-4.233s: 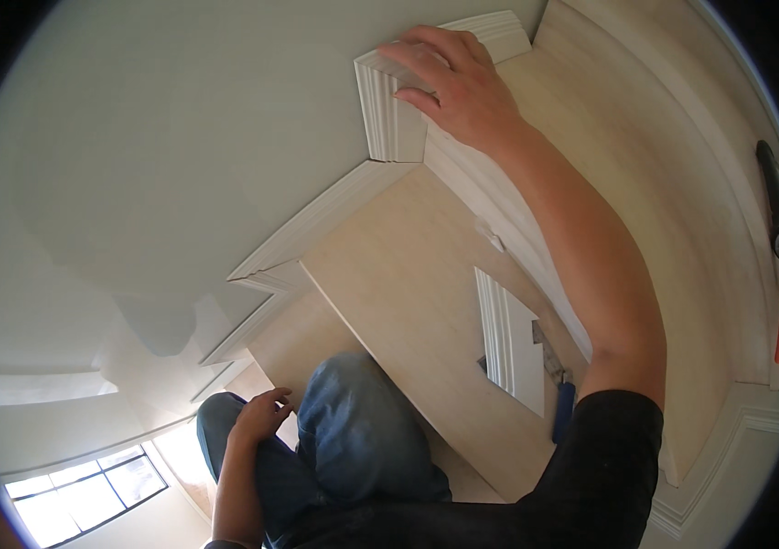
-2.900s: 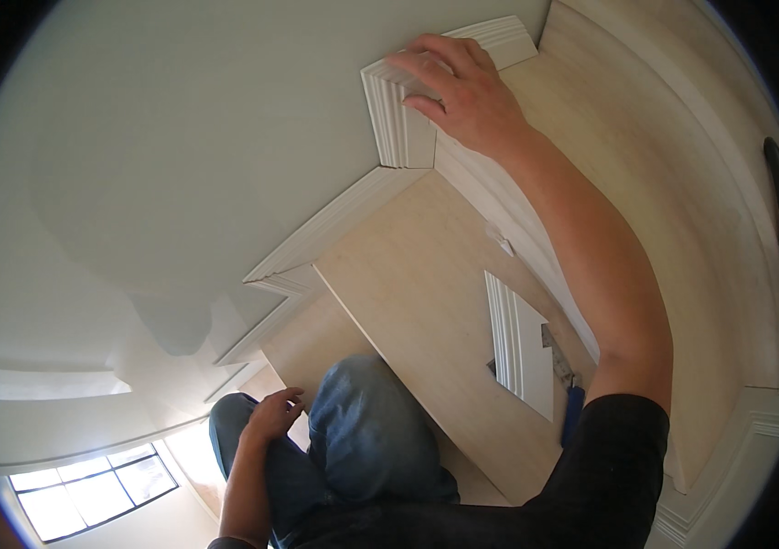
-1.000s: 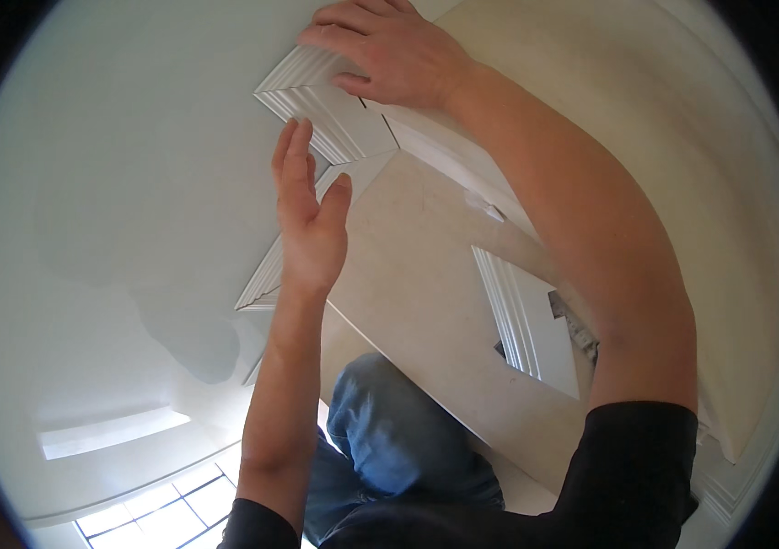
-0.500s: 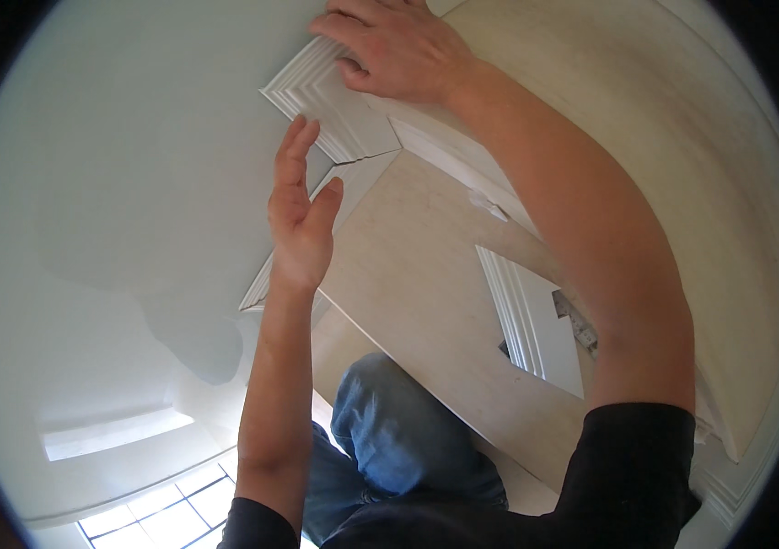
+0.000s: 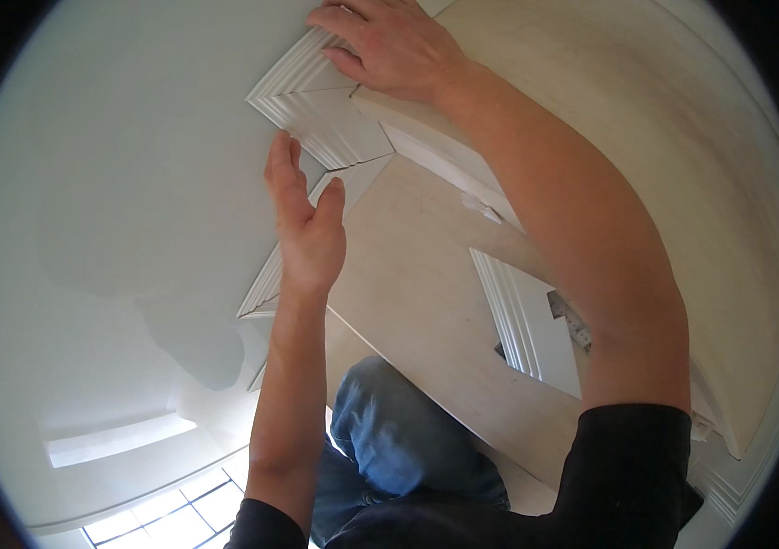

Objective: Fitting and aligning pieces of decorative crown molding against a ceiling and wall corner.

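Observation:
My right hand (image 5: 396, 48) reaches to the top of the view and lies over the upper piece of white grooved moulding (image 5: 290, 77). Its fingers bend over the piece, with the thumb lower on its face. Directly below sits another white grooved moulding piece (image 5: 339, 128), meeting the upper one along a thin slanting seam. My left hand (image 5: 309, 224) is raised beside the lower moulding, fingers up and thumb apart, holding nothing. Whether its fingertips touch the wall or the moulding edge, I cannot tell.
A smooth pale wall (image 5: 133, 183) fills the left. Beige steps (image 5: 426, 293) lie below my arms, with a loose white grooved offcut (image 5: 526, 316) and a small white scrap (image 5: 483, 207) on one. More white moulding (image 5: 263, 284) runs behind my left wrist. My jeans-covered knee (image 5: 385, 407) is below.
The whole view has shifted slightly. My left hand has dropped a little and drawn back from the moulding, its fingers closer together. The seam between the upper pieces shows more plainly.

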Available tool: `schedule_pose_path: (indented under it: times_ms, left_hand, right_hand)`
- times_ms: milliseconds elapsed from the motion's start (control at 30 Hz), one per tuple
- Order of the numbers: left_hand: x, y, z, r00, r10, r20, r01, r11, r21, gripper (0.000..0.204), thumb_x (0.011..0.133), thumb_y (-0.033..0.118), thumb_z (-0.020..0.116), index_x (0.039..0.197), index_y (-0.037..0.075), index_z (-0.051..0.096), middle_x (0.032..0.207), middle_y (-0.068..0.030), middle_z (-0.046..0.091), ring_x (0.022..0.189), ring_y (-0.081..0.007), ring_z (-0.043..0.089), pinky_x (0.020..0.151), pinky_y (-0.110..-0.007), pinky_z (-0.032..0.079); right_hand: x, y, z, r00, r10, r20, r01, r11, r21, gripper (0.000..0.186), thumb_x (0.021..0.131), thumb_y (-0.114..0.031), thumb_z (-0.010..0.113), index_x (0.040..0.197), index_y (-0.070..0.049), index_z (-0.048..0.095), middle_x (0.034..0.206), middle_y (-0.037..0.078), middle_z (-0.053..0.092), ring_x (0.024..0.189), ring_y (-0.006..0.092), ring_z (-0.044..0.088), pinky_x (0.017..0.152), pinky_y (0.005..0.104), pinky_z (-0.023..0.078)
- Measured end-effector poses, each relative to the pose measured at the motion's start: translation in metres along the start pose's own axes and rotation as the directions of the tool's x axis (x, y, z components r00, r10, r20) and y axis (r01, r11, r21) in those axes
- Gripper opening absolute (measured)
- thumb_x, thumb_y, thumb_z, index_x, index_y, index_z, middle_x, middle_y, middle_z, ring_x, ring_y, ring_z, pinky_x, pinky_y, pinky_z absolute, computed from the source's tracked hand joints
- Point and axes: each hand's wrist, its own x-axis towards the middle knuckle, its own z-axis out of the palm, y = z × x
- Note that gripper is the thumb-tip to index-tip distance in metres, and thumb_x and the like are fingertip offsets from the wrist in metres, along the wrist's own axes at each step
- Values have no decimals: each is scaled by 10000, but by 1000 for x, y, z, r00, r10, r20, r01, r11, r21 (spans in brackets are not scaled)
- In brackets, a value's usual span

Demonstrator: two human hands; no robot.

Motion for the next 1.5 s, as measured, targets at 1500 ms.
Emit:
schedule_pose_path:
  times_ms: [1500]
  left_hand:
    - [-3, 3, 26, 964, -257, -62, 259, 965, 34, 970, 907, 2, 554, 1690, 71, -15, 1599, -291, 175, 1508, -457, 351, 1179, -489, 464]
  right_hand:
    - [0, -8, -14, 1000, -10, 8, 10, 1000, 20, 330, 1065, -198, 536, 1337, -27, 610, 1420, 165, 572, 1317, 310, 551, 1143, 465, 436]
